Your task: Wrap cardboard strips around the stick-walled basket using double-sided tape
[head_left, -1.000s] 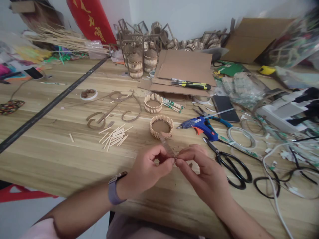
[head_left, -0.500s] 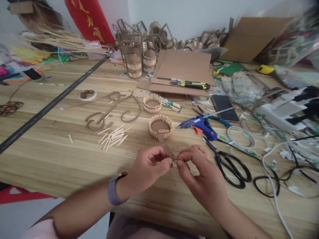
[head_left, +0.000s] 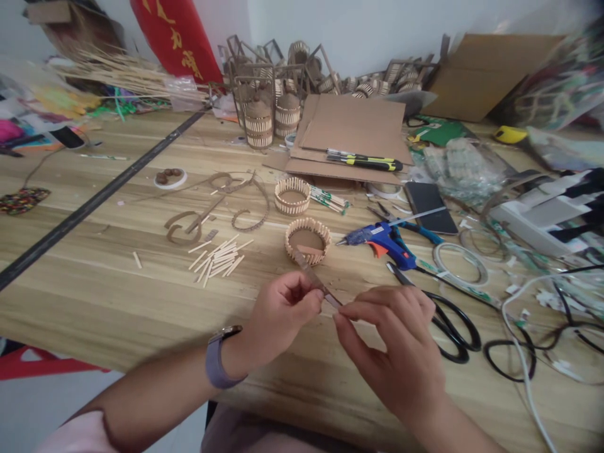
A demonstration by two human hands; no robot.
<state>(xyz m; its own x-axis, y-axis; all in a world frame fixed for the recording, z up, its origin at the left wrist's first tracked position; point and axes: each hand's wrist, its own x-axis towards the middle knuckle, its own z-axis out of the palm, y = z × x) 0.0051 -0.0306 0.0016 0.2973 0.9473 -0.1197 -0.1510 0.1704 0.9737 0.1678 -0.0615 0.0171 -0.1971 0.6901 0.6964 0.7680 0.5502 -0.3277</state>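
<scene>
A narrow brown strip (head_left: 306, 269), which looks like cardboard, slants between my two hands. My left hand (head_left: 280, 314), with a watch on its wrist, pinches it between thumb and fingers. At the strip's near end, the thumb and index finger of my right hand (head_left: 394, 336) close on it. Just beyond the strip's far end stands a low round basket (head_left: 289, 246) walled with short wooden sticks, a brown piece lying inside. A second stick-walled basket (head_left: 292, 209) sits behind it.
Right of the baskets lie a blue glue gun (head_left: 384, 242) and black scissors (head_left: 455, 321), partly behind my right hand. Loose sticks (head_left: 219, 259) and curled strips (head_left: 182, 229) are on the left. Cardboard sheets (head_left: 353, 126) with cutters lie behind. A white cable (head_left: 512, 333) runs down the right.
My right hand has moved slightly right, away from my left, and more of the strip shows between them. The strip lies flatter. The whole view has shifted a little.
</scene>
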